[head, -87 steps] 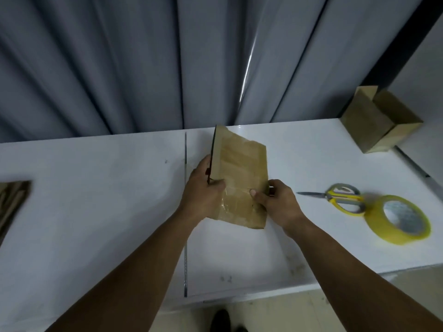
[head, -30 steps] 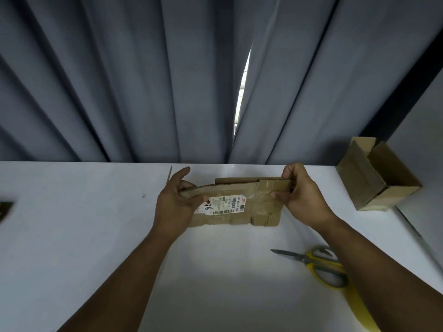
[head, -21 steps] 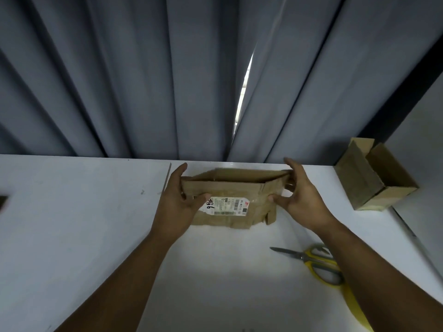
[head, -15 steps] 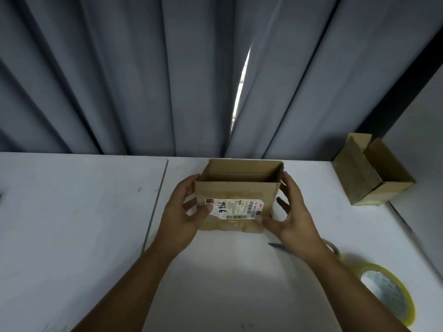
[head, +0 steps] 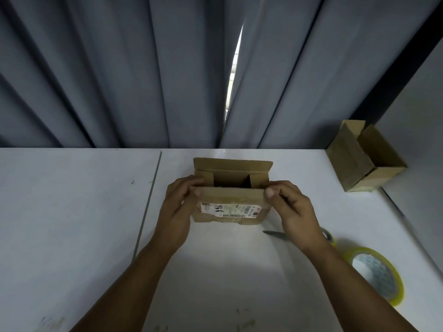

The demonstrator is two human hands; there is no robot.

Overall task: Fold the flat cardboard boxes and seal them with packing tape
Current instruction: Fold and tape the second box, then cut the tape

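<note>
Centrally, open box [head: 231, 208] — interior dark, hands [head: 177, 212] pinching

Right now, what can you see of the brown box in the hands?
The box is worn brown cardboard, standing upright on the white table with its top open. Two small side flaps are folded inward; the far flap stands up. A white label with a barcode and black scribble sits on the near side. The left hand and right hand pinch its near top corners.
</note>
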